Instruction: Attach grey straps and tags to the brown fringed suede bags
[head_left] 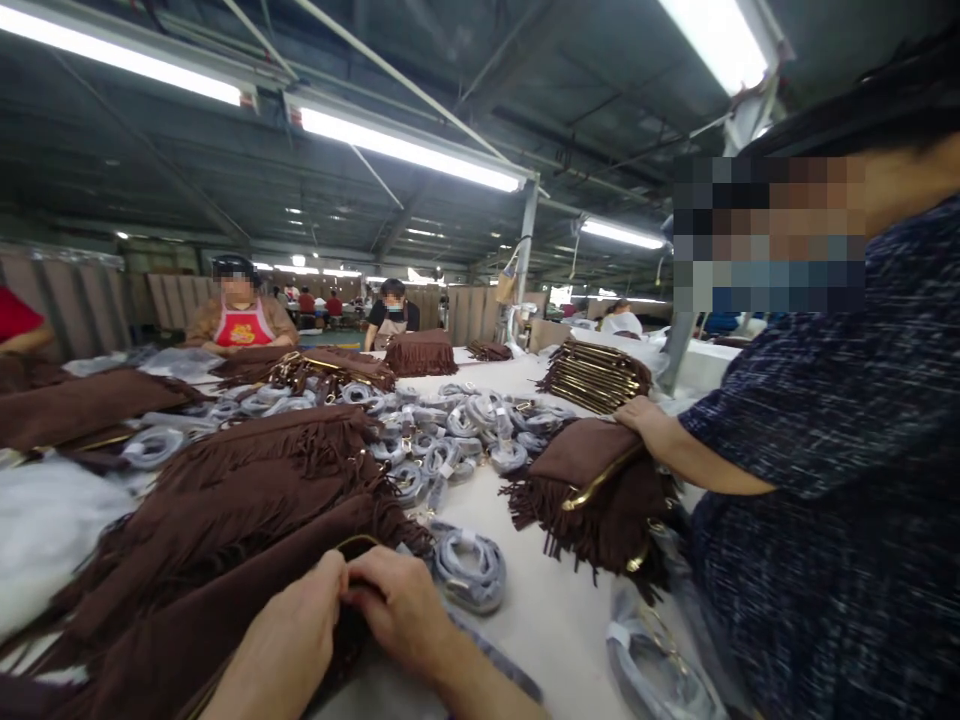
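Observation:
Low in the middle of the head view, my left hand (292, 625) and my right hand (401, 605) meet with their fingers pinched together. Both are closed at the right end of a dark brown fringed bag (225, 605), where a thin gold-coloured edge curves just behind the fingers. My own hands hide the exact spot they grip. More brown fringed bags (247, 495) lie overlapped beyond it. Close to my right hand rests a coiled strap (469, 568) in clear wrapping with a white band round it.
Many wrapped strap coils (442, 440) cover the table's middle. At right, a co-worker's hand (637, 415) rests on a stack of fringed bags (592, 470). A pile with gold edges (596, 375) stands behind. White stuffing (56, 535) lies at left. Other people sit across the table.

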